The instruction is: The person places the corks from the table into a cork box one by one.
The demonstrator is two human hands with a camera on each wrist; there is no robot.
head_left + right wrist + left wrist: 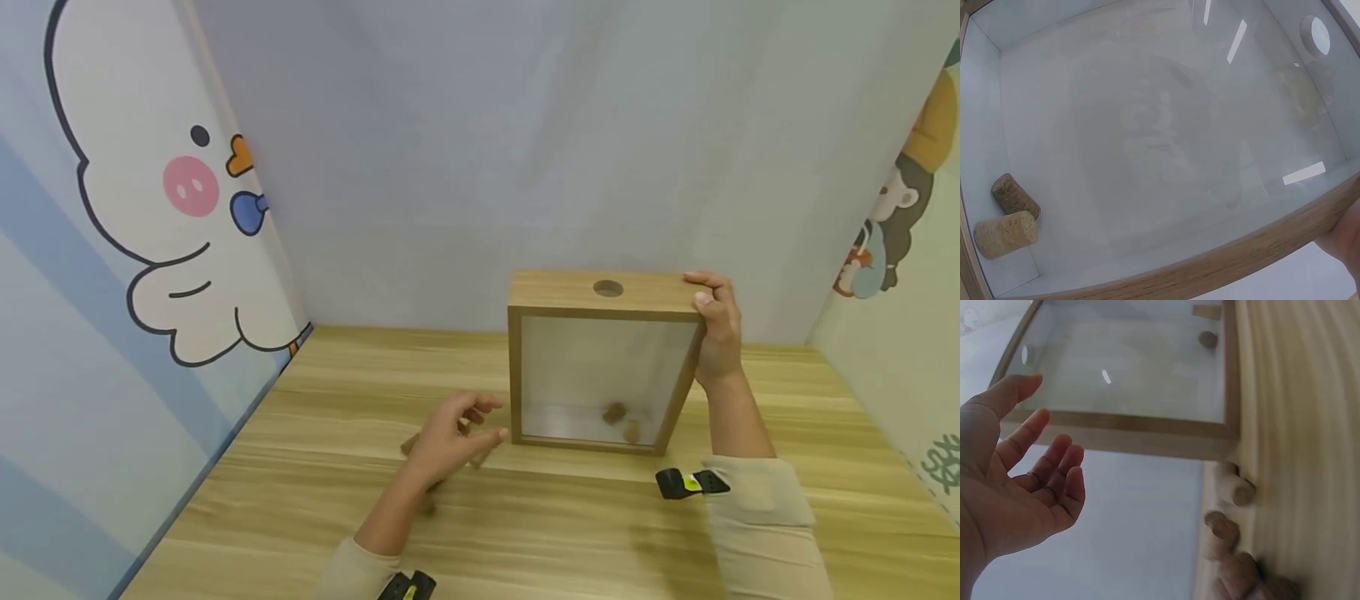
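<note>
The left hand [450, 437] hovers low over the surface [525, 533] with its grip wide, the fingers spread and relaxed, and it holds nothing. Just under and beside this hand lie loose corks [1235, 490], some near the fingertips and some closer to the wrist; they look blurred, so their exact number I cannot tell. A little beyond the fingertips stands the box [603, 358], a wooden frame with a clear front pane, upright on the surface. Inside it, at the bottom, two corks [1007, 219] already lie touching each other, in the corner nearer to the right hand. The right hand [716, 329] grips the upper corner of the box, fingers curled over the top edge, and it steadies the frame. In the top board, beside these fingers, is a round hole [607, 288]. I judge that the step in hand is picking up another cork. The next move calls for the left fingers to close on one cork, lift it and bring it over the hole, while the right hand keeps the box firm.
</note>
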